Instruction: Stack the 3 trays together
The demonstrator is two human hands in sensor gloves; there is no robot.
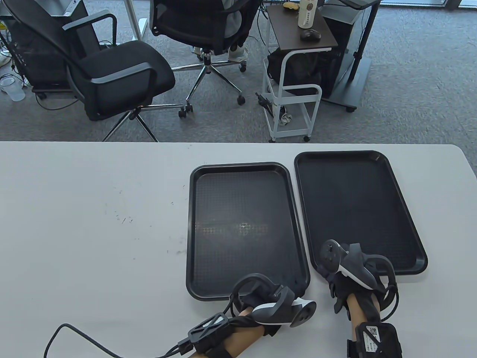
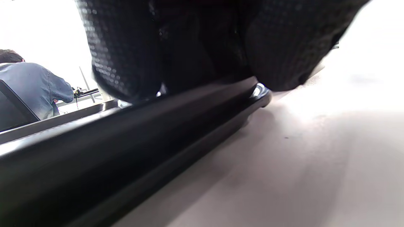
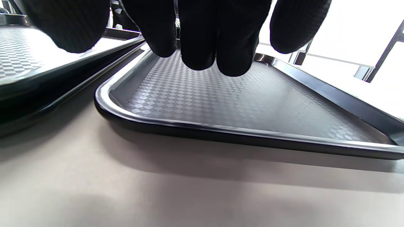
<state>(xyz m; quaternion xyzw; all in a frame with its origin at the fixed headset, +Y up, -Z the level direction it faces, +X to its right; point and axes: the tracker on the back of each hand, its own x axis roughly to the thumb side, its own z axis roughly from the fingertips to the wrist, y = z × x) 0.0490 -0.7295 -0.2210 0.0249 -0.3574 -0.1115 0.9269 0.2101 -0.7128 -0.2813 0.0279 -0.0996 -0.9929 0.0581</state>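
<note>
Two black tray footprints lie side by side on the white table (image 1: 93,223). The left tray (image 1: 242,201) shows a doubled rim in the right wrist view (image 3: 47,78), as if one tray sits in another. The right tray (image 1: 357,209) lies flat and alone, and also shows in the right wrist view (image 3: 240,94). My left hand (image 1: 277,292) is at the left tray's near right corner; its fingers (image 2: 126,63) rest on the rim (image 2: 126,132). My right hand (image 1: 329,274) is at the right tray's near left corner, with its fingertips (image 3: 202,47) spread just above the tray, holding nothing.
The table's far edge runs just behind the trays. Beyond it on the floor stand office chairs (image 1: 119,74) and a small white cart (image 1: 294,97). A black cable (image 1: 74,332) trails from my left wrist across the table's near left.
</note>
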